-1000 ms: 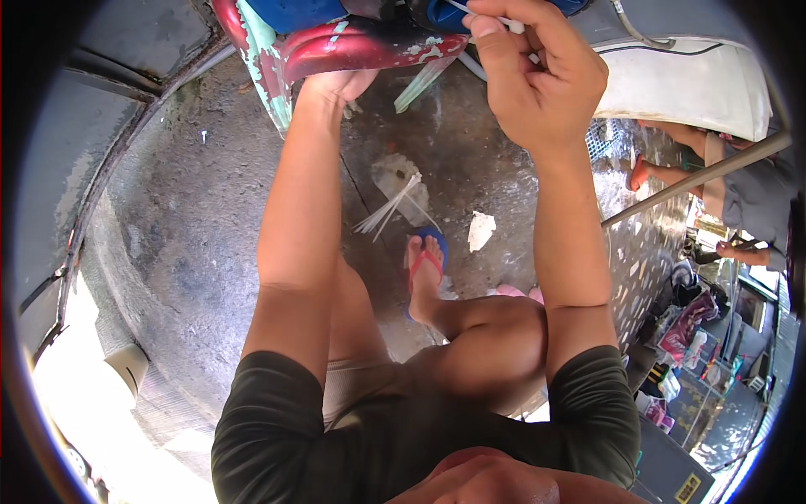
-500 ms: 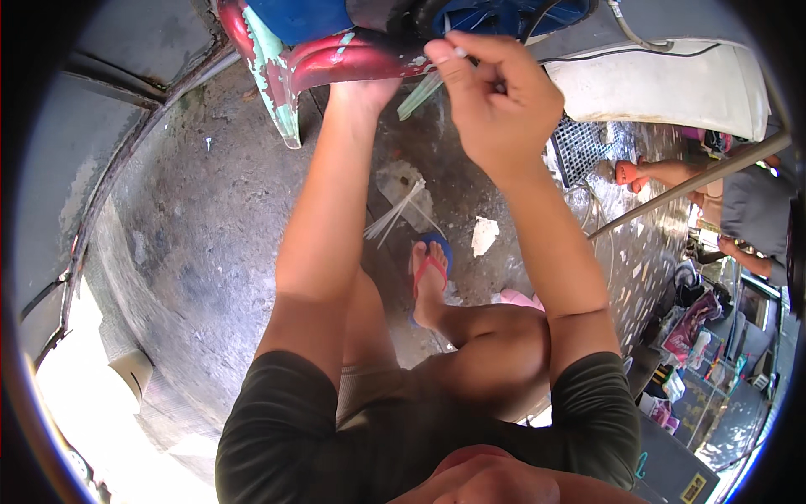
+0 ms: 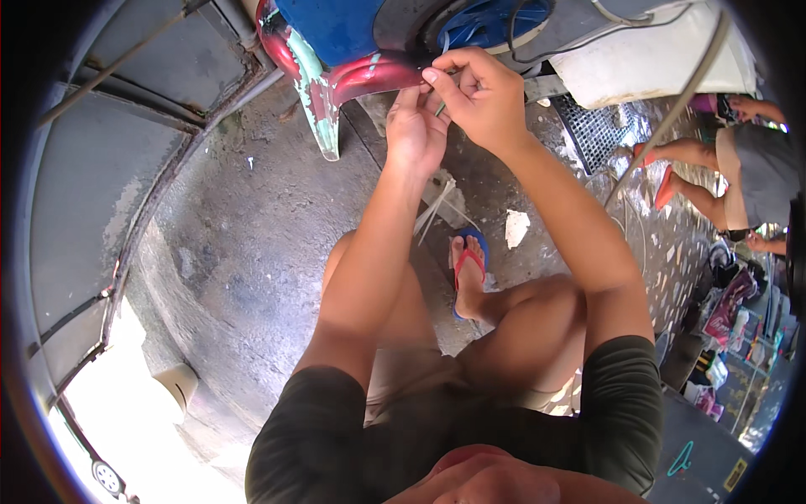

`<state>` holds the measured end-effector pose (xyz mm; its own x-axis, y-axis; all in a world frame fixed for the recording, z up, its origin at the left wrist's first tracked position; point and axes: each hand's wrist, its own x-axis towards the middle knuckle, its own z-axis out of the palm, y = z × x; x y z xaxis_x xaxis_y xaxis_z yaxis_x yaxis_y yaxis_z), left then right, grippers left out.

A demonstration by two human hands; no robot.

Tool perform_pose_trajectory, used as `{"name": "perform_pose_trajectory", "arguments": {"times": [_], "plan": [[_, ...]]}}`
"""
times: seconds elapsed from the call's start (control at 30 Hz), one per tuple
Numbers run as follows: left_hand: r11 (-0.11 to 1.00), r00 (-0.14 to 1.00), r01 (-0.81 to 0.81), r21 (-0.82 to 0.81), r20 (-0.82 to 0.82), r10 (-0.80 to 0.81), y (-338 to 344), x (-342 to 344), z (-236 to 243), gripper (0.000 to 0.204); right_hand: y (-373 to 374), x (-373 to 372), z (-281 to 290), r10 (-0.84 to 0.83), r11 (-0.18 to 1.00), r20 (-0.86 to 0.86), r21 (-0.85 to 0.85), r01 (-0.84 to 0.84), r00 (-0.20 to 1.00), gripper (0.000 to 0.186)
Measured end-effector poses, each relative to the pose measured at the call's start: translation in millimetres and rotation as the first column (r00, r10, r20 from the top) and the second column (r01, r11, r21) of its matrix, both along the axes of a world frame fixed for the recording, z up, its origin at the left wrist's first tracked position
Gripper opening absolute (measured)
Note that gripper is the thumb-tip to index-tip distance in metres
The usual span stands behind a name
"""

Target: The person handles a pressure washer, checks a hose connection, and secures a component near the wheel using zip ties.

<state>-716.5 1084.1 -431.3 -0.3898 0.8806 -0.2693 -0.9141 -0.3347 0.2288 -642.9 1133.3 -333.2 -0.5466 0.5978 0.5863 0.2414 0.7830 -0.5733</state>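
A red panel [image 3: 378,74] with dark patches and flaking mint-green paint runs along the top. A pointed leg of it, largely mint green [image 3: 323,126], hangs down at its left. Palm up, my left hand [image 3: 416,134] reaches to the panel's lower edge, its fingers bent; what they hold is hidden. At the panel's right end is my right hand [image 3: 483,99], thumb and forefinger pinched together on something too small to make out. Between the two hands shows a short bit of a thin greenish strip [image 3: 440,108].
Behind the panel are a blue body [image 3: 327,29] and a blue-spoked wheel [image 3: 483,32]. White thin strips [image 3: 435,210] and a white scrap [image 3: 516,228] lie by my sandalled foot [image 3: 468,273]. A black grate [image 3: 592,130] and a white panel [image 3: 655,63] are right; another person [image 3: 747,168] stands beyond.
My view has shifted, so the scene sits farther right. My left hand has come out from behind the panel, palm now showing, close to my right hand. The greenish strip is mostly hidden.
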Motion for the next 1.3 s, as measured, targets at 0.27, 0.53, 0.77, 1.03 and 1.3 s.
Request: {"name": "perform_pose_trajectory", "arguments": {"times": [0.27,0.53,0.77,1.03,1.3], "plan": [[0.984,0.985,0.170,0.059,0.030,-0.172,-3.8,0.3,11.9,0.021,5.7,1.4,1.1,-0.011,0.927,-0.065,-0.375,-0.014,0.998,0.017],[0.999,0.997,-0.006,0.053,0.074,0.002,-7.4,-11.8,9.9,0.029,9.6,4.3,-3.9,-0.052,0.903,-0.179,-0.429,-0.030,0.983,0.017],[0.990,0.998,-0.033,0.134,0.066,0.024,-8.2,-26.8,-0.8,0.027,8.5,-0.3,0.0,-0.016,0.955,-0.225,-0.291,-0.052,0.974,0.016],[0.996,0.992,-0.068,-0.065,-0.110,0.060,-11.7,-39.8,4.0,0.037,12.2,-2.2,18.4,-0.030,0.986,-0.236,-0.166,-0.010,0.971,0.016],[0.786,0.680,-0.548,-0.285,-0.699,0.221,-48.4,24.4,18.7,0.028,13.9,4.3,20.7,0.000,0.978,-0.221,-0.202,-0.045,0.975,0.015]]}}
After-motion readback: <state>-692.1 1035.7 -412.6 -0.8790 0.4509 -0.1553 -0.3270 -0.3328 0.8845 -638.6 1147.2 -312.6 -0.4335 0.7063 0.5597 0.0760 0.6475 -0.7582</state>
